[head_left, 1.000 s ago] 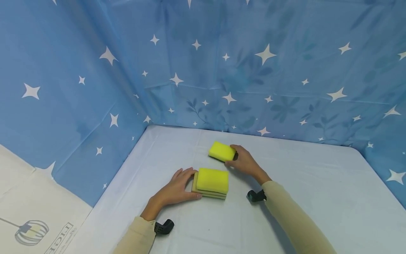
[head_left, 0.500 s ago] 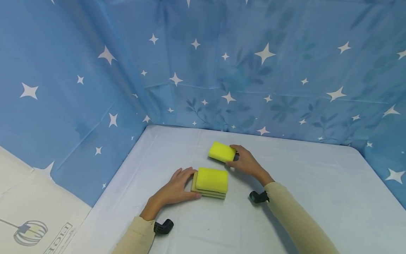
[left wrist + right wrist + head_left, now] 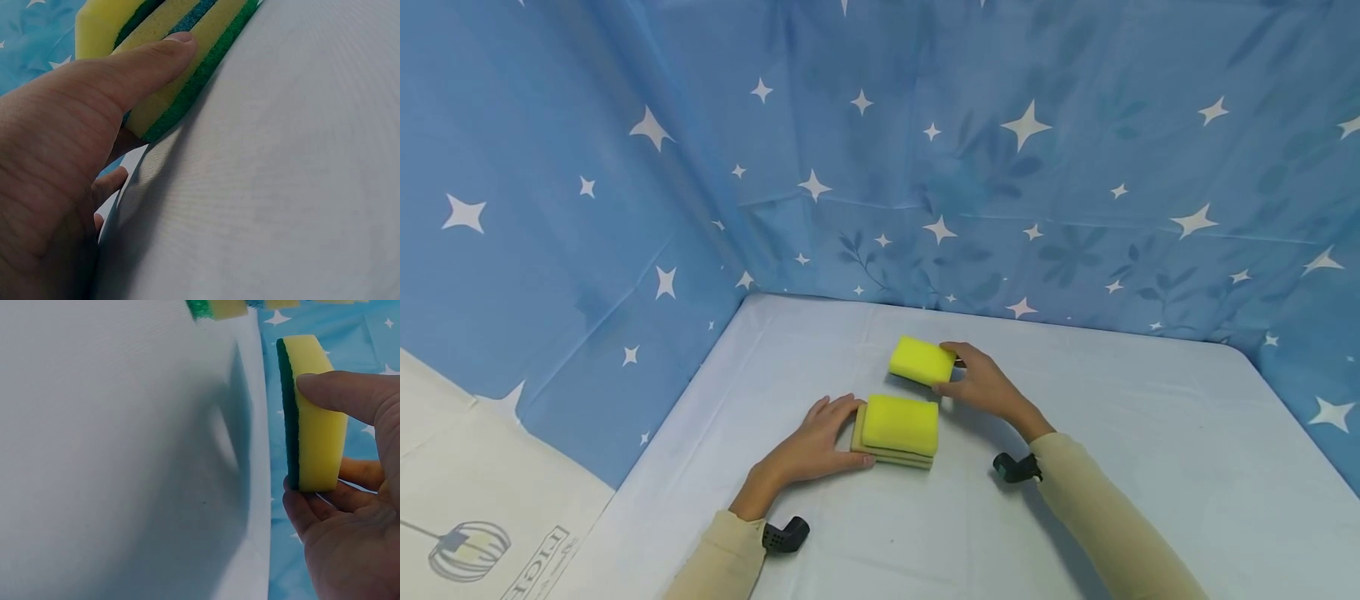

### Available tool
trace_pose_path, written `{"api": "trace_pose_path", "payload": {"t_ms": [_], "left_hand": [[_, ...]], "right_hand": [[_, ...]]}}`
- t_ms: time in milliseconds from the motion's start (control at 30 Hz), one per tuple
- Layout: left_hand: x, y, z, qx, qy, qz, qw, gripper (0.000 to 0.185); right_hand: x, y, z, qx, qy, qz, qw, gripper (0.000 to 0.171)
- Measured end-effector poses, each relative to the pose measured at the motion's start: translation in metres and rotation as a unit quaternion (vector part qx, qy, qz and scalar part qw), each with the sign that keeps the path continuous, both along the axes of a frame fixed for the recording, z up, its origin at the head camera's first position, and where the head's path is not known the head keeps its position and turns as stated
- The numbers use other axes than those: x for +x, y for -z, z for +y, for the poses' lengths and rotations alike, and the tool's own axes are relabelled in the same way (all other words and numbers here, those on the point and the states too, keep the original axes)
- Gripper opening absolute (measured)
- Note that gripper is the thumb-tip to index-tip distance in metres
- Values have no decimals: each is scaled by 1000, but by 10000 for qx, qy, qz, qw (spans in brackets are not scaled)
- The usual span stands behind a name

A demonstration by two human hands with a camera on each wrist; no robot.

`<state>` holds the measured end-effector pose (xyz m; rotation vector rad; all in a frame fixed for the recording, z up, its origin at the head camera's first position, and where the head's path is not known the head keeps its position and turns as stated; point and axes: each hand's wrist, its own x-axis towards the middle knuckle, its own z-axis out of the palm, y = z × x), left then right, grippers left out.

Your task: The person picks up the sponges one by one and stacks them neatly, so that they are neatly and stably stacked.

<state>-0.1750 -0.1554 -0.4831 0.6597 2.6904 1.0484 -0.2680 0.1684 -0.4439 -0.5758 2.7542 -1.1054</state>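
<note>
In the head view a stack of sponges (image 3: pixel 900 423) lies on the white table, its bright yellow top one sitting slightly offset over the lower ones. My left hand (image 3: pixel 808 454) grips the stack's left end, thumb along the near side and fingers at the far side. The left wrist view shows that thumb (image 3: pixel 150 65) against yellow sponge layers with green and blue scouring faces. Just behind the stack, my right hand (image 3: pixel 981 385) pinches another yellow sponge (image 3: pixel 919 360) by its right end. In the right wrist view this sponge (image 3: pixel 322 437) is above the table, dark green side down.
The white-covered table (image 3: pixel 1112 417) stretches out to the right. Blue star-patterned cloth (image 3: pixel 970 167) hangs behind it and along the left. A cream printed cloth (image 3: pixel 482 483) is at lower left. Black wrist cameras (image 3: pixel 786 535) sit under both wrists.
The sponge in my right hand has shifted slightly left and risen a little off the table. My left hand stays on the stack.
</note>
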Motion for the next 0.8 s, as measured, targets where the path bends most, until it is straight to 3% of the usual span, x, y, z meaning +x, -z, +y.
{"api": "trace_pose_path", "payload": {"t_ms": [300, 800], "left_hand": [[-1, 1, -1, -2, -11, 8, 10000, 88], [0, 1, 0, 5, -16, 22, 10000, 87]], "right_hand": [[3, -7, 2, -242, -219, 241, 9992, 80], [12, -19, 2, -430, -299, 249, 9983, 80]]}}
